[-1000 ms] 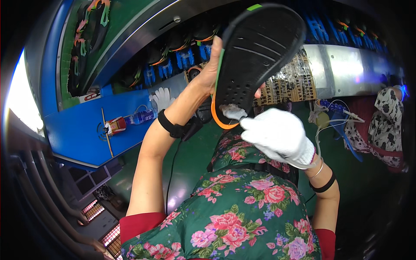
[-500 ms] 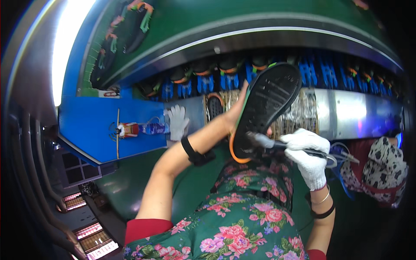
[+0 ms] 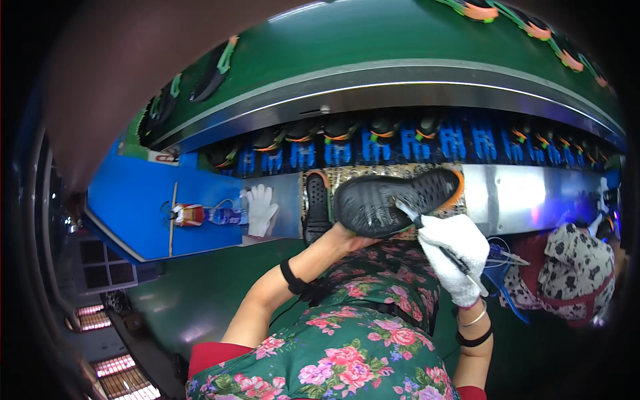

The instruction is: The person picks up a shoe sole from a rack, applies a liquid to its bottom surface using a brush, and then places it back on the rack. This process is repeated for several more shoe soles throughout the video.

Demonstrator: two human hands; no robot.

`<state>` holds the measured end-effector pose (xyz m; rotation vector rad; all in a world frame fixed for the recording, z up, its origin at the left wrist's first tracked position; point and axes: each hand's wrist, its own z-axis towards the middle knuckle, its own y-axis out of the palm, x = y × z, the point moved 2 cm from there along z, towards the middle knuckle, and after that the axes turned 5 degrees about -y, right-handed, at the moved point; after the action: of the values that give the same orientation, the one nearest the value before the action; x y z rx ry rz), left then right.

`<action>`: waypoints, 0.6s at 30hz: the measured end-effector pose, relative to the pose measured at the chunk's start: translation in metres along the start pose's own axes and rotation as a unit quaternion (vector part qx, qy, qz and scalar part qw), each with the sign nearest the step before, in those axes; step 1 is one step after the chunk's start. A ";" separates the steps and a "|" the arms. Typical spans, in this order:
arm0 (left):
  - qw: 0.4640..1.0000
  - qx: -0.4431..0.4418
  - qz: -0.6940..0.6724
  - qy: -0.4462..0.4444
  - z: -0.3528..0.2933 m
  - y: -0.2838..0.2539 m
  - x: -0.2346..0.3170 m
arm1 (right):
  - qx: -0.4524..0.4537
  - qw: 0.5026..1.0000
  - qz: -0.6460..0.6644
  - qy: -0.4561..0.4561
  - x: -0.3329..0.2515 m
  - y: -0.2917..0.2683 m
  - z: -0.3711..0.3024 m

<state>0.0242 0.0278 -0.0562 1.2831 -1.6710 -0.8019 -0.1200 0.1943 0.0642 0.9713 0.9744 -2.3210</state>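
Note:
My bare left hand (image 3: 357, 241) grips a black shoe sole (image 3: 373, 200) from below and behind, its fingers mostly hidden under it. The sole lies nearly sideways, with its orange-edged end at the right. A brush (image 3: 409, 215) is held in my right hand (image 3: 457, 250), which wears a white knitted glove with the fingers closed. The brush tip touches the upper face of the sole near its middle. A second black sole (image 3: 316, 200) with holes and an orange edge lies left of the held one, on the metal bench.
Ahead, a row of blue racks (image 3: 379, 152) holds several dark shoe parts below a green conveyor (image 3: 280, 43). On the left, a blue board (image 3: 133, 207) bears a bottle (image 3: 227, 215); a white glove (image 3: 260, 208) lies beside it. Another person (image 3: 577, 267) is at the right.
The sole has turned from upright and slanting to nearly sideways and come lower and nearer to me. My right hand moved slightly lower, and the brush now sits near the sole's middle.

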 end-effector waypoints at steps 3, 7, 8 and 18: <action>0.986 -0.124 -0.111 0.031 -0.006 0.015 0.000 | 0.033 0.999 0.003 -0.026 -0.005 -0.005 -0.001; 0.953 -0.205 -0.222 -0.018 -0.006 0.032 -0.009 | 0.054 0.997 -0.013 -0.060 -0.010 -0.014 0.005; 0.961 -0.193 -0.198 -0.027 -0.004 0.034 -0.012 | 0.062 0.996 -0.012 -0.064 -0.012 -0.015 0.007; 1.000 0.014 -0.021 0.002 0.004 0.041 -0.043 | 0.049 0.982 -0.138 -0.120 -0.020 -0.014 0.027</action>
<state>0.0077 0.0803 -0.0326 1.3417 -1.6622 -0.8026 -0.1275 0.1857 0.0991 0.6018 0.9512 -2.6620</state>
